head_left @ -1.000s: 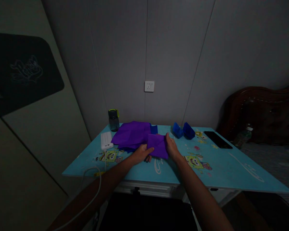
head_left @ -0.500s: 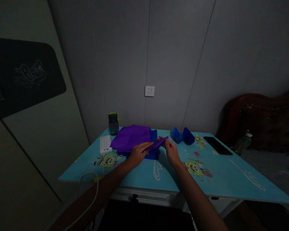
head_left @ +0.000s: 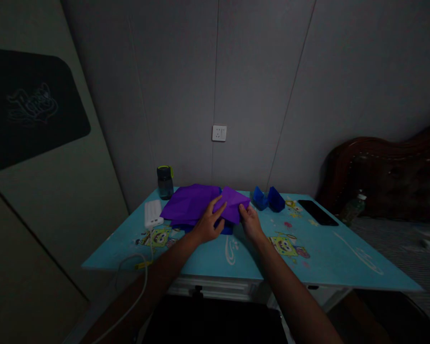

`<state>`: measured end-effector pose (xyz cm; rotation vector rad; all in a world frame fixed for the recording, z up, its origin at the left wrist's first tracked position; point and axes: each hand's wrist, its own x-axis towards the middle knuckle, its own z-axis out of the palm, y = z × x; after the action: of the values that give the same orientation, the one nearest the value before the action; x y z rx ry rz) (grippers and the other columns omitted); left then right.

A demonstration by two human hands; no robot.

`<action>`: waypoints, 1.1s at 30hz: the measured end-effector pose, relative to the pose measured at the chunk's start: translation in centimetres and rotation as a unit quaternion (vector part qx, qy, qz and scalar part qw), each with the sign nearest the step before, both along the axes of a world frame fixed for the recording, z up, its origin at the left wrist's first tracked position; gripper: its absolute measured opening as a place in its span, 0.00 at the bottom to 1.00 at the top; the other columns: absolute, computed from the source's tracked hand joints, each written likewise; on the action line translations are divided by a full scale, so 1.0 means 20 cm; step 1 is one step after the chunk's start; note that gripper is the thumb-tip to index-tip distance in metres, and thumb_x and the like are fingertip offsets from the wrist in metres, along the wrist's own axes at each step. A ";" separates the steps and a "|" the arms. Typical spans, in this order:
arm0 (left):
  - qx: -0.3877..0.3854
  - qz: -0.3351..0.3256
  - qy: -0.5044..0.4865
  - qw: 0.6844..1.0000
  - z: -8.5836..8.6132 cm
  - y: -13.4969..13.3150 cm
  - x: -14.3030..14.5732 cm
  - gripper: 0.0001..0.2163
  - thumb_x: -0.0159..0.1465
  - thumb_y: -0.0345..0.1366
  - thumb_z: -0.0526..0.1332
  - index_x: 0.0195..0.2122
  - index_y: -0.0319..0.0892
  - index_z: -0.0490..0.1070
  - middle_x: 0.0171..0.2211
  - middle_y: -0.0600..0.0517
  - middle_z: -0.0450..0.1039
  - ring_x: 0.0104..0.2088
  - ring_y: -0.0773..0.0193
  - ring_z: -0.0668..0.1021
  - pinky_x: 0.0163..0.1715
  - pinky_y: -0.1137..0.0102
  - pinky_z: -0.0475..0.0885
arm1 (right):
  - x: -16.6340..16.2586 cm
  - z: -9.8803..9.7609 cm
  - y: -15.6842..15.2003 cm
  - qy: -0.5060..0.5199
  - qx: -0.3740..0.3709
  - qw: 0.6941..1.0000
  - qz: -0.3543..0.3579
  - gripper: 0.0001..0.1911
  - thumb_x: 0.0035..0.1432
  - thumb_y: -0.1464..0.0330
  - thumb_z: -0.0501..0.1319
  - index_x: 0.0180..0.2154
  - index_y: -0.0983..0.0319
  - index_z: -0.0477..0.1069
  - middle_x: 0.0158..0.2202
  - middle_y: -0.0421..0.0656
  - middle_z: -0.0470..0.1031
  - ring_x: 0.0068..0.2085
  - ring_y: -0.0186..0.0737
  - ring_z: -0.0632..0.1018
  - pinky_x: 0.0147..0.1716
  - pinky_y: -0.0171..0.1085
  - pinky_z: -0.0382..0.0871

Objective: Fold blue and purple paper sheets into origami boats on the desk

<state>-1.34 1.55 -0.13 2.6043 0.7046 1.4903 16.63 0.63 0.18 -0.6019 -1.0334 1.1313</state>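
Note:
A folded square of purple paper (head_left: 231, 203) is held up over the desk, its flat face toward me and tilted. My right hand (head_left: 250, 220) pinches its right lower edge, thumb in front. At the left edge is my left hand (head_left: 208, 225), its fingers spread and reaching over the paper; whether the fingertips press on it is hard to see. Behind and to the left lie larger purple sheets (head_left: 189, 203), with blue paper (head_left: 227, 229) partly showing under them. Two folded blue paper shapes, one lighter (head_left: 260, 198) and one darker (head_left: 275, 199), stand at the back right.
A white power bank (head_left: 152, 213) with a cable lies on the desk's left, near a dark water bottle (head_left: 165, 182). A black phone (head_left: 317, 212) lies at the right on the blue patterned desktop (head_left: 326, 253). The wall (head_left: 251, 95) rises behind.
The purple paper has turned from nearly edge-on to show its broad face. My left fingers have come off their closed hold and spread. The view has shifted slightly.

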 end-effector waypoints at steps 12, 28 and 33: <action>-0.403 -0.065 -0.223 0.885 -0.03 0.03 0.01 0.23 0.59 0.44 0.64 0.50 0.36 0.66 0.42 0.45 0.76 0.35 0.61 0.79 0.35 0.66 0.78 | -0.04 -0.01 -0.03 -0.085 -0.042 0.995 0.006 0.25 0.46 0.52 0.69 0.39 0.63 0.73 0.34 0.45 0.80 0.33 0.43 0.79 0.34 0.40 0.74; -0.450 -0.127 -0.183 0.865 0.01 -0.07 0.02 0.23 0.57 0.49 0.65 0.45 0.36 0.65 0.16 0.57 0.71 0.13 0.68 0.73 0.14 0.75 0.69 | 0.00 0.03 -0.06 -0.160 -0.033 0.981 -0.104 0.26 0.51 0.44 0.60 0.25 0.62 0.68 0.20 0.38 0.69 0.22 0.34 0.67 0.21 0.33 0.62; -0.528 -0.173 -0.146 0.818 -0.01 -0.07 0.03 0.27 0.56 0.57 0.62 0.43 0.35 0.64 0.13 0.55 0.70 0.12 0.65 0.73 0.13 0.75 0.67 | 0.02 0.02 -0.06 -0.177 -0.014 0.975 -0.131 0.24 0.51 0.47 0.62 0.23 0.61 0.65 0.18 0.36 0.65 0.20 0.32 0.63 0.19 0.32 0.58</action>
<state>-0.69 0.08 -0.42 1.5017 0.6791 0.9171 17.06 -0.51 0.52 -0.9579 -1.1998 0.8232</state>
